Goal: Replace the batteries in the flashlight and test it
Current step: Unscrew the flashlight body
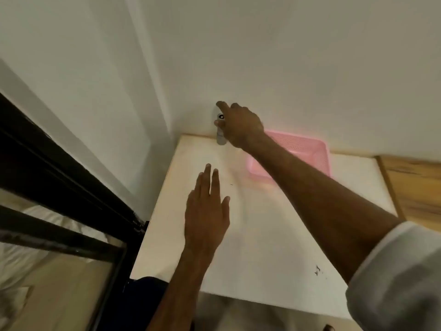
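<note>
A slim silver flashlight [220, 133] stands upright at the far left corner of the white table [262, 235], close against the wall. My right hand [241, 126] reaches across and wraps around its upper part, index finger stretched up toward the wall. Only the flashlight's lower barrel and a small dark button near the top show past the fingers. My left hand [207, 211] hovers flat over the table's left side, fingers extended and apart, holding nothing. No batteries are visible.
A pink plastic mesh basket [307, 149] lies at the back of the table, partly behind my right forearm. White walls meet at the corner behind. A black metal frame [71, 187] runs along the left. Wooden surface [415, 187] at the right.
</note>
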